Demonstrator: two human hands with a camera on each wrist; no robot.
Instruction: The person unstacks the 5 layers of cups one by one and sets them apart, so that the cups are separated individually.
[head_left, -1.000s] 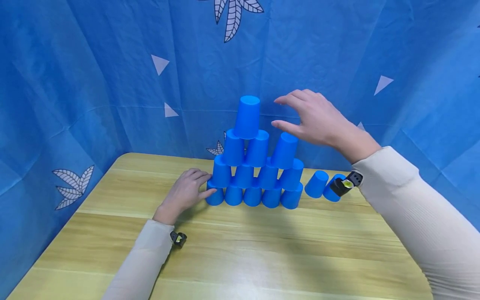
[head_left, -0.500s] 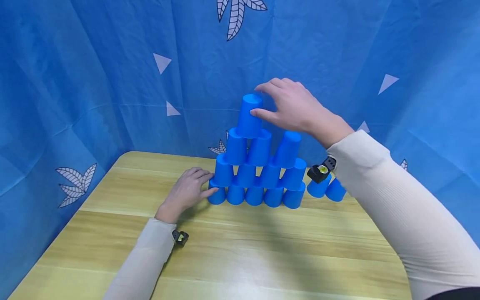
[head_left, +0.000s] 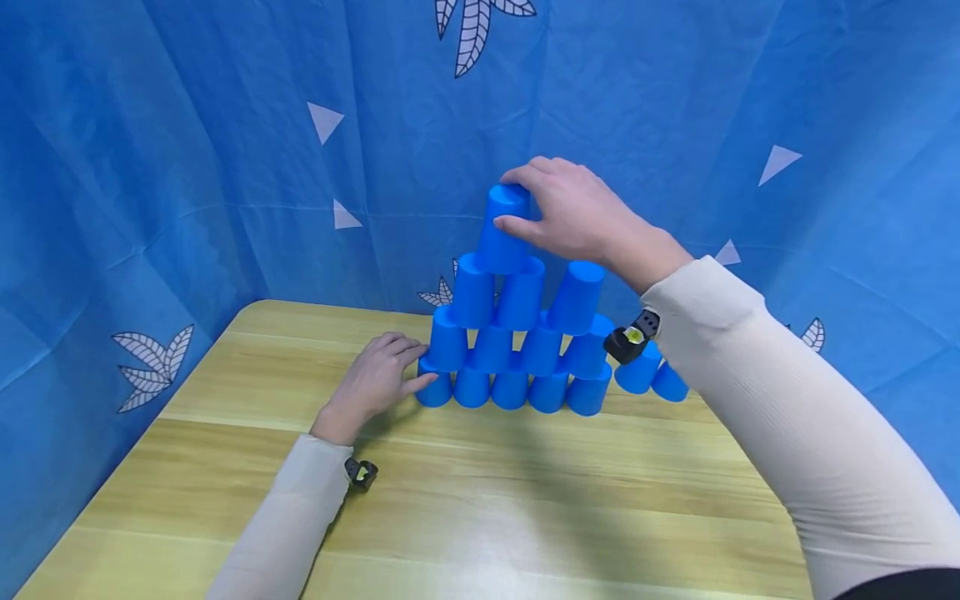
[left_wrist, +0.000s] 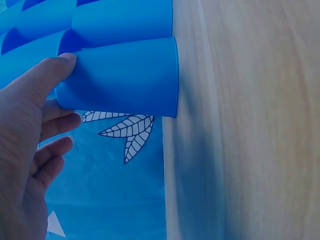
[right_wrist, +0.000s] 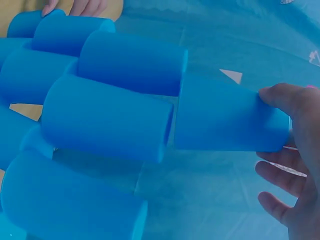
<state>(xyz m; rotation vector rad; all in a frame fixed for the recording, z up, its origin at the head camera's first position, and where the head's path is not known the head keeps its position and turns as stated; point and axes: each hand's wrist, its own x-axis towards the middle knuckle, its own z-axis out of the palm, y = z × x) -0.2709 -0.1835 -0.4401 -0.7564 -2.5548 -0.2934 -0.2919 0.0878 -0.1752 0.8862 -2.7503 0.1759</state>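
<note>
Blue plastic cups stand upside down in a stepped pyramid, with several in the bottom row [head_left: 510,392] and fewer in each row above. At the peak, my right hand [head_left: 577,208] holds the top cup [head_left: 498,252], thumb on its near side and fingers behind. The right wrist view has this top cup [right_wrist: 225,120] pinched near its narrow end, its wide rim right at the cups below. My left hand [head_left: 375,385] steadies the leftmost bottom cup [head_left: 438,393]. In the left wrist view its thumb lies on that cup [left_wrist: 125,77], index finger partly hidden behind.
Two more blue cups [head_left: 636,375] stand on the wooden table [head_left: 450,483] right of the pyramid, partly covered by the right forearm. Close behind the table hangs a blue curtain [head_left: 420,125] with white leaf and triangle prints.
My right hand has come in from the right to the top cup and its fingers have closed round it. The left hand stays at the bottom left cup.
</note>
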